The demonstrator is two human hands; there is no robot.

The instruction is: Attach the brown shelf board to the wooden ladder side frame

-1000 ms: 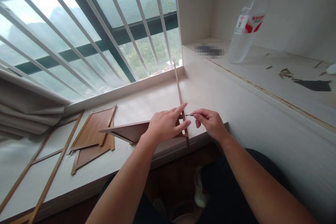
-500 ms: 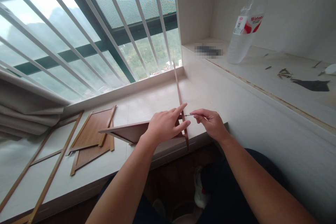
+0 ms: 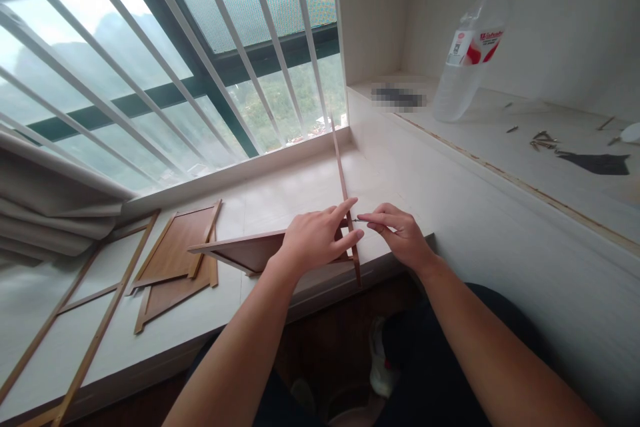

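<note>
1. Pinching a small screw [image 3: 356,219] between thumb and fingertips, the right hand [image 3: 397,235] is closed tight on it, the tip pointing at the upright brown panel [image 3: 345,197] just beside it.
2. Left hand [image 3: 314,240] lies on the panel joint, fingers spread and half open, index finger stretched along the upright panel; it grips nothing, just presses.
3. Under that hand, a second brown panel [image 3: 240,250] runs off to the left and meets the upright one at the ledge's front edge.
4. Further left on the pale window ledge [image 3: 280,197] lie flat brown boards [image 3: 175,260] and thin framed pieces [image 3: 75,320].
5. Off to the right, on the higher white shelf [image 3: 500,147], loose screws [image 3: 543,140] are scattered near a dark patch [image 3: 595,162].
6. Farther back there, 1 clear plastic bottle [image 3: 467,47] stands with a red label.
7. Beyond it all, white window bars [image 3: 200,47] cross green hills.
</note>
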